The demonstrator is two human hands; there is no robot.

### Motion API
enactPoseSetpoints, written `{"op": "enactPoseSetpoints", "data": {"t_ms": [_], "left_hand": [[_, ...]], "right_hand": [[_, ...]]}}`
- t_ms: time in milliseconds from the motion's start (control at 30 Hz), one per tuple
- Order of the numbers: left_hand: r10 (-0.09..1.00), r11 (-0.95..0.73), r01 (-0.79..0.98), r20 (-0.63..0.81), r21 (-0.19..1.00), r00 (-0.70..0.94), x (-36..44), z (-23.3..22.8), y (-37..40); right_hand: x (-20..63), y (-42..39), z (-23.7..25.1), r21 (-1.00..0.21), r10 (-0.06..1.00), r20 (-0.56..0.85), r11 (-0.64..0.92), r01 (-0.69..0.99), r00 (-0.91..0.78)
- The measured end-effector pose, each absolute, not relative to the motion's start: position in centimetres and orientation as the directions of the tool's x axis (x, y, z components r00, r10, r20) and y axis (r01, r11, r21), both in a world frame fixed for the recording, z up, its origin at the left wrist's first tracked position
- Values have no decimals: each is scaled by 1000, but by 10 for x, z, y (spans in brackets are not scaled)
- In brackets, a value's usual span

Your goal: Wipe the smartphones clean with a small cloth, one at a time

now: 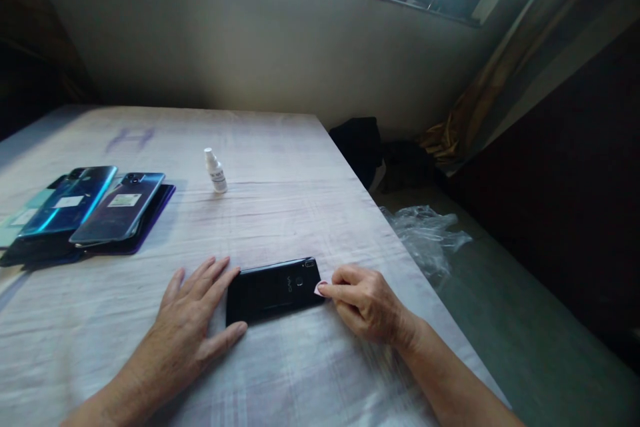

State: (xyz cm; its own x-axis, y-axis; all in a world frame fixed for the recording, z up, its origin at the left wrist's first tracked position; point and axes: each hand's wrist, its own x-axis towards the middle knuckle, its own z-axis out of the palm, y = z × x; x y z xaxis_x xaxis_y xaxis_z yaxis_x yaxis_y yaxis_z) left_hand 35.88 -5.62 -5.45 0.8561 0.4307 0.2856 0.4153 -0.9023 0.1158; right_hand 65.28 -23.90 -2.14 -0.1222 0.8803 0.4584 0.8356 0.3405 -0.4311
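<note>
My left hand point(193, 320) lies flat and open on the surface point(280, 200), its fingers spread against the left end of the black phone point(274, 290) and the thumb touching the phone's near left corner. The phone lies back up near the surface's right edge, its camera end to the right. My right hand point(363, 300) is curled, thumb and forefinger pinched on a small pink pick point(320, 289), which touches the phone's right end; the other fingers are folded in. Beyond the phone, toward the wall, a small white bottle point(215, 171) stands upright with its cap on and a label on its side; I cannot tell what is in it or how full it is. Far left of the phone, well apart from it, a stack of phones point(85, 213) lies back up: two bluish ones on top, each with a white sticker, overlapping darker ones beneath, with a purple edge showing at the right. Right of the phone, off the surface and lower down, a crumpled clear plastic bag point(425, 233) lies on a green floor, and a dark bundle point(363, 147) sits behind it near the curtain point(505, 80).
</note>
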Motion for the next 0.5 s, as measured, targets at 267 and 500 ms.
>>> {"op": "enactPoseSetpoints", "data": {"t_ms": [267,500], "left_hand": [[408,-913,380,267,150,873,359,-58,-47],[372,-925,341,219,167,902,354,-55,-44]], "right_hand": [[640,-250,-18,-361,880,442,353,863,-175],[631,-242,-13,-287,884,412,354,890,-219]]}}
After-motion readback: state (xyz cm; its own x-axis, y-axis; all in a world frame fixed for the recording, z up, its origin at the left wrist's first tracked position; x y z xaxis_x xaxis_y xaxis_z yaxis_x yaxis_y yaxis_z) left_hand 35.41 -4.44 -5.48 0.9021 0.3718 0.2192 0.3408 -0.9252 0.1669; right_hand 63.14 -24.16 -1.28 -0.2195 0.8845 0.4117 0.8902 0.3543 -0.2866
